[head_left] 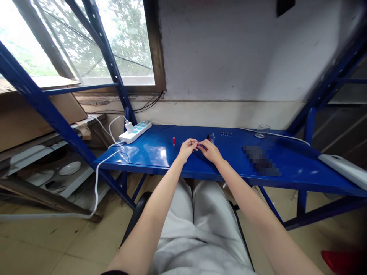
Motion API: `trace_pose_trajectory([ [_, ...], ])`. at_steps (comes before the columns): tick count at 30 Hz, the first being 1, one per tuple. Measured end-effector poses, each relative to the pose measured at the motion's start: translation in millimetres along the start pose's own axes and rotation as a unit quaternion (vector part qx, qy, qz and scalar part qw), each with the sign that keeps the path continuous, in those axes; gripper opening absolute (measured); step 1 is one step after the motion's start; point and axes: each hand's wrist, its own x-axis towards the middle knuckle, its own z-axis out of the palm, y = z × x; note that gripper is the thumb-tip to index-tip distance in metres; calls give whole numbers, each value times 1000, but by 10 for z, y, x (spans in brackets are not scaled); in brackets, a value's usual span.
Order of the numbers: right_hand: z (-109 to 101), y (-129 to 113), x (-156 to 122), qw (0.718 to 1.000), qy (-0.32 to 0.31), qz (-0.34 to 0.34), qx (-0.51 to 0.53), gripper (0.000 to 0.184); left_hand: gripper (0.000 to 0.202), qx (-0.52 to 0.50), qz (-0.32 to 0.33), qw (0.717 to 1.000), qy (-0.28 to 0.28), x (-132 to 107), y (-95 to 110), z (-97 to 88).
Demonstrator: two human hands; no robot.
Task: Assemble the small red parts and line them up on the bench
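Both my hands meet over the blue metal shelf (160, 152). My left hand (187, 147) has its fingers curled and pinched together at the tips. My right hand (210, 150) is also closed, its fingertips touching those of the left. Something small and reddish shows between the fingertips, too small to name. A small red upright piece (173, 141) stands on the shelf just left of my left hand. A small clear item (212, 138) and a dark red bit sit just behind my right hand. A row of tiny dark pieces (226, 133) lies farther back.
A white power strip (134, 132) with a plugged adapter and white cable lies at the shelf's left back. A glass cup (262, 130) stands at the back right. A white flat object (344, 168) rests at the right edge. Blue rack posts frame both sides.
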Motion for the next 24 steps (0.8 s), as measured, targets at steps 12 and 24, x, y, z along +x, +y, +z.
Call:
trace_pose_trajectory([
  [12, 8, 66, 9, 998, -28, -26, 47, 31, 20, -13, -16, 999, -24, -3, 17, -14],
  [24, -8, 156, 13, 999, -6, 48, -11, 20, 6, 23, 23, 998, 60, 20, -11, 0],
])
